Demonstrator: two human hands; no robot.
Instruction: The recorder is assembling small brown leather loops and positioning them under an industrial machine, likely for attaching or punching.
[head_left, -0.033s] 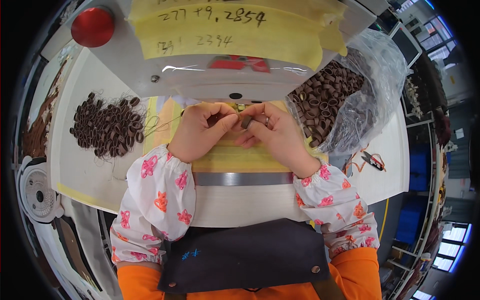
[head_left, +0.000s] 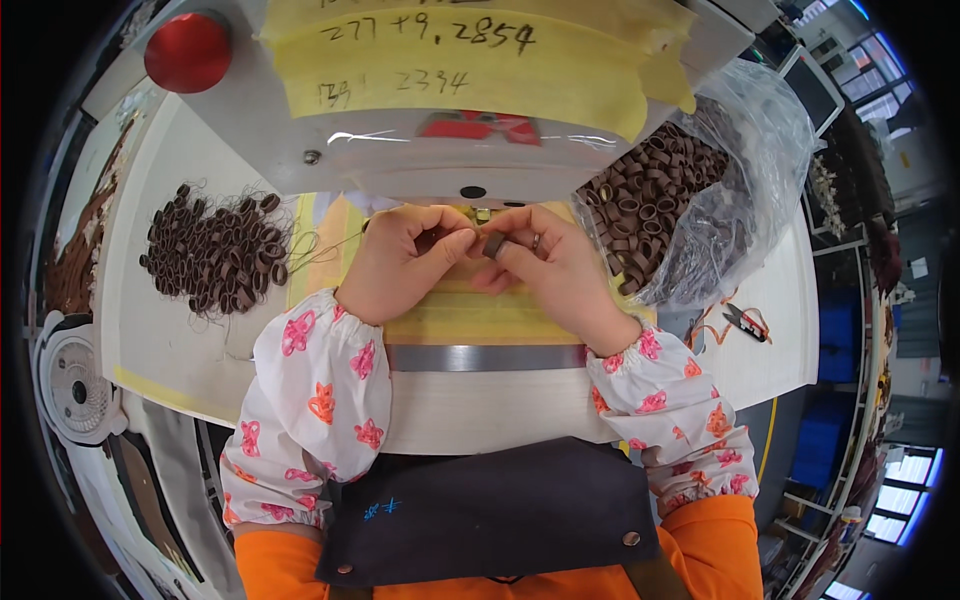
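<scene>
My left hand and my right hand meet fingertip to fingertip just under the front of a white machine head. Between the thumb and fingers of my right hand is a small brown strap loop. My left hand is closed too, thumb against forefinger; a bit of brown loop shows inside its curled fingers, mostly hidden. A dark thread runs from beside my left hand toward a pile of brown loops with loose thread ends on the left. A small brass-coloured machine part sits just beyond my fingertips.
At the right, a clear plastic bag spills many brown loops. Thread snips lie near the table's right edge. A metal strip crosses the front of the yellow-taped work surface. A red knob tops the machine's left.
</scene>
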